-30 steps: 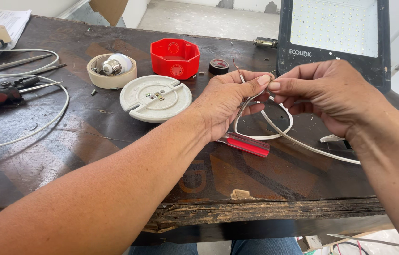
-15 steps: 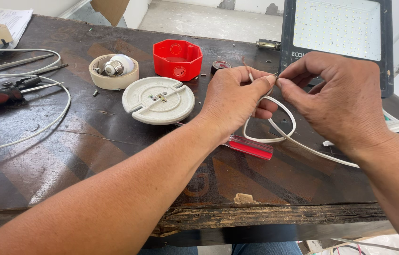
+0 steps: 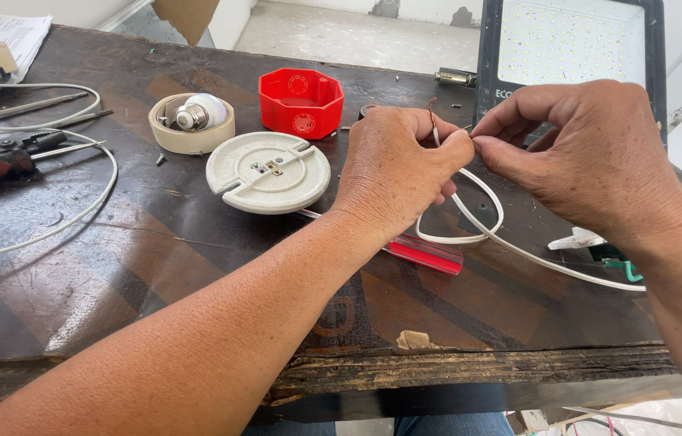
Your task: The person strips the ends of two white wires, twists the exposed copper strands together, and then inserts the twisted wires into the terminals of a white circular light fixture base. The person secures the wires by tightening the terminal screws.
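Note:
My left hand [image 3: 397, 169] pinches the end of a thin white cable [image 3: 478, 234] above the dark wooden table [image 3: 155, 242]. A bare wire tip sticks up between its thumb and forefinger. My right hand [image 3: 591, 161] meets it fingertip to fingertip and grips the same cable end. The cable loops down under both hands and runs off to the right. A red-handled screwdriver [image 3: 426, 253] lies on the table just below my left hand. A round white lamp base [image 3: 268, 171] lies flat to the left of my left hand.
A red octagonal box [image 3: 302, 102] stands behind the lamp base. A roll of tape with a bulb [image 3: 192, 121] inside sits at its left. An LED floodlight panel [image 3: 575, 48] lies at the back right. More white cable [image 3: 75, 210], pliers [image 3: 2, 157] and papers [image 3: 2, 32] lie far left.
Both hands have stayed together on the cable end, shifting slightly. The view has moved a little, so the hands sit somewhat lower and nearer the floodlight panel.

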